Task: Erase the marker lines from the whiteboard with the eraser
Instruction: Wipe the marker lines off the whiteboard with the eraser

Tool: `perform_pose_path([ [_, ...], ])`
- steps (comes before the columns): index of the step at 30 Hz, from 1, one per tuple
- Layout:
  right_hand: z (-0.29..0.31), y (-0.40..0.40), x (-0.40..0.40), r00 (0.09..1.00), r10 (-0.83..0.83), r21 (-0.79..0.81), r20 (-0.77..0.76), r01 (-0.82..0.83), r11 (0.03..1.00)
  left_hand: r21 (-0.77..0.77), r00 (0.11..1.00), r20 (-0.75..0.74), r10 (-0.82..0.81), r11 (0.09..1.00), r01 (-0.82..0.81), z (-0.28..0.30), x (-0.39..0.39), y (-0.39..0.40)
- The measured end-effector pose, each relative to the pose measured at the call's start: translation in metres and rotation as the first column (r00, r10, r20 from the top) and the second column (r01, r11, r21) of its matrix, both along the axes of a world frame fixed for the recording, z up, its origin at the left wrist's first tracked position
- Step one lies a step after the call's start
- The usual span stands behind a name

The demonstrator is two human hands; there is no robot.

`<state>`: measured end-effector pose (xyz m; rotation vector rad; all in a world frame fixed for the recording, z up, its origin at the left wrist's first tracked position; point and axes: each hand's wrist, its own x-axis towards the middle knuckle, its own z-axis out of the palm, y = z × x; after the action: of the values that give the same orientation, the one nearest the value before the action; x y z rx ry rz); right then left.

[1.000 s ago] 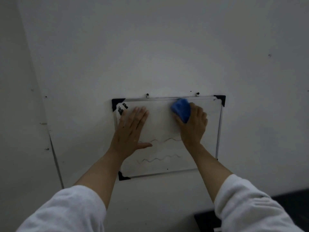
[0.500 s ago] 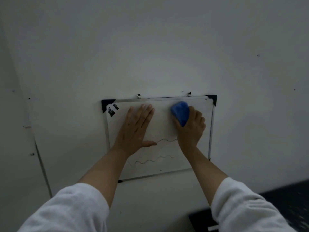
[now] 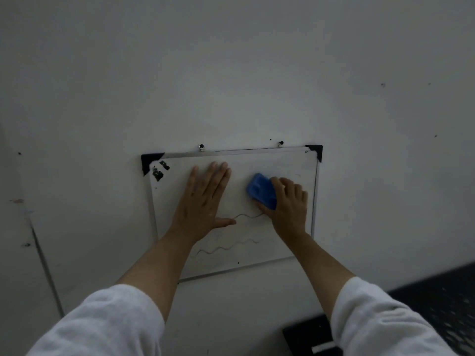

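Observation:
A small whiteboard (image 3: pixel 257 165) with a metal frame and black corner caps hangs on the wall. Two wavy marker lines show on it: an upper one (image 3: pixel 248 216) between my hands and a lower one (image 3: pixel 227 247) near the bottom edge. My left hand (image 3: pixel 203 201) lies flat on the board's left half, fingers spread. My right hand (image 3: pixel 289 204) grips a blue eraser (image 3: pixel 262 190) and presses it against the board right of centre, just above the right end of the upper line.
Black smudges (image 3: pixel 159 170) mark the board's top left corner. Two small hooks (image 3: pixel 201 147) hold the board to the pale wall (image 3: pixel 231 73). A dark surface (image 3: pixel 437 294) lies at the lower right, with a black object (image 3: pixel 305 335) below my right sleeve.
My right hand has slid the eraser down from the board's top edge toward the upper wavy line. My left hand stays pressed flat. The camera view has shifted slightly.

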<state>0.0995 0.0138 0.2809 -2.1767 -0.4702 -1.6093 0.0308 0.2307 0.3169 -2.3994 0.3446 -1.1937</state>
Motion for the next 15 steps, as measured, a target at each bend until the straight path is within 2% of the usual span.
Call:
perform_pose_path([
  [1,0.001,-0.007,0.003,1.0,0.0,0.032,-0.012,0.0,0.999,0.002,1.0,0.004,0.001,1.0,-0.001,0.0,0.0,0.0],
  [2,0.004,-0.01,0.003,0.998,-0.001,0.179,-0.06,0.011,0.984,0.003,1.0,0.007,0.0,1.0,0.0,0.0,0.0,0.001],
  [3,0.009,-0.009,0.002,0.991,0.035,0.414,-0.132,0.023,0.91,0.0,1.0,0.009,-0.005,1.0,0.005,-0.001,0.0,0.001],
  [4,0.014,-0.005,0.001,0.976,0.078,0.628,-0.204,0.07,0.775,-0.005,1.0,0.007,-0.011,1.0,0.011,-0.001,0.001,0.001],
  [5,0.02,0.0,-0.003,0.961,0.106,0.744,-0.257,0.127,0.656,-0.008,1.0,0.004,-0.012,1.0,0.012,-0.001,0.001,0.001],
  [6,0.021,0.005,-0.007,0.959,0.09,0.763,-0.269,0.155,0.627,-0.007,1.0,0.003,-0.008,1.0,0.008,0.0,0.001,0.001],
  [7,0.017,0.008,-0.007,0.97,0.052,0.708,-0.239,0.137,0.692,-0.006,1.0,0.005,-0.004,1.0,0.004,0.0,0.001,0.001],
  [9,-0.001,0.007,-0.007,0.988,0.01,0.423,-0.152,0.055,0.905,-0.007,1.0,0.009,-0.013,1.0,0.013,0.0,0.002,0.001],
  [10,-0.008,0.0,-0.005,0.992,0.008,0.306,-0.127,0.031,0.952,-0.01,1.0,0.013,-0.026,1.0,0.026,0.0,0.002,0.001],
  [11,-0.01,-0.008,-0.003,0.991,0.024,0.283,-0.133,0.015,0.959,-0.012,0.999,0.016,-0.039,0.999,0.039,0.0,0.002,0.002],
  [12,-0.008,-0.014,-0.001,0.984,0.044,0.371,-0.173,0.024,0.928,-0.013,0.999,0.017,-0.048,0.999,0.049,-0.001,0.002,0.002],
  [13,-0.004,-0.015,0.002,0.971,0.096,0.565,-0.218,0.045,0.824,-0.012,0.998,0.016,-0.053,0.999,0.053,-0.001,0.001,0.002],
  [14,0.003,-0.013,0.003,0.955,0.158,0.753,-0.252,0.091,0.652,-0.011,0.998,0.016,-0.052,0.999,0.053,-0.001,0.001,0.002],
  [15,0.01,-0.009,0.0,0.94,0.185,0.842,-0.288,0.157,0.515,-0.01,0.999,0.017,-0.051,0.999,0.051,-0.001,0.0,0.002],
])
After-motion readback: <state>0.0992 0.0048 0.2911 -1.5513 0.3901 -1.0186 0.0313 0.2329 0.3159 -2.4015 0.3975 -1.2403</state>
